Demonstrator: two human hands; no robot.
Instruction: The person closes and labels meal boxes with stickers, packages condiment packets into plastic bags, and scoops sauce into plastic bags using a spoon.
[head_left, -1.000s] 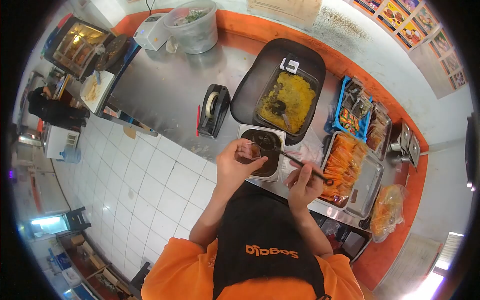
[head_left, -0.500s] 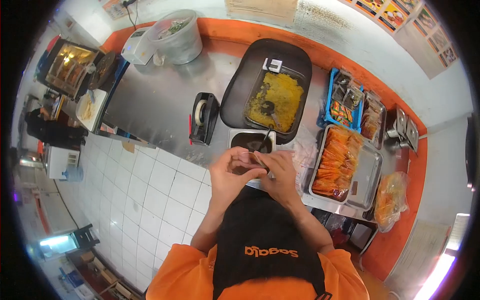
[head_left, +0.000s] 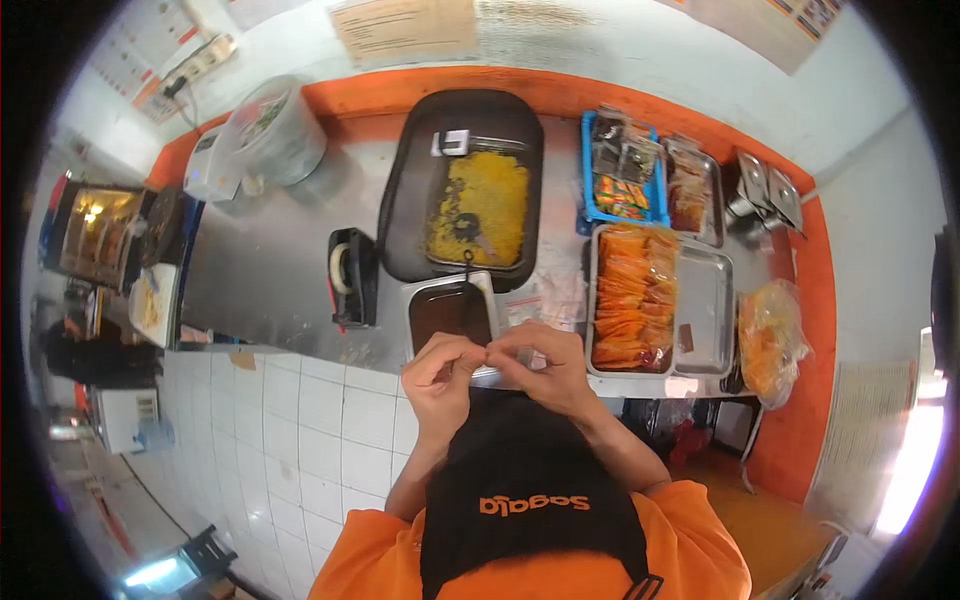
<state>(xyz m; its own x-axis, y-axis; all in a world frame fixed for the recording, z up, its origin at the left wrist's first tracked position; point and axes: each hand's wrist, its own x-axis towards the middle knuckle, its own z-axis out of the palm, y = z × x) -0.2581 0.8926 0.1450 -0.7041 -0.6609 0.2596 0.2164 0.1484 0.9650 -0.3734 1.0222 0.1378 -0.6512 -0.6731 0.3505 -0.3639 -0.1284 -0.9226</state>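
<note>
My left hand and my right hand meet at the fingertips, just over the counter's front edge. Both are pinched closed; whatever lies between the fingers is too small to make out. Right behind them stands a steel pan of dark brown sauce, and a dark handle rises at its back rim. Beyond that, a large black tray bears a clear container of crumbly yellow food with a spoon in it. Small clear plastic bags lie flat near my right hand.
A black tape dispenser stands on the steel counter at left. On the right are bagged orange portions in a metal tray, a blue basket of packets, and a full plastic bag. A clear bucket stands back left.
My view has swung, so the counter's contents sit further left. My fingertips have drawn closer together into a pinch, and the sauce pan is less covered by my hands.
</note>
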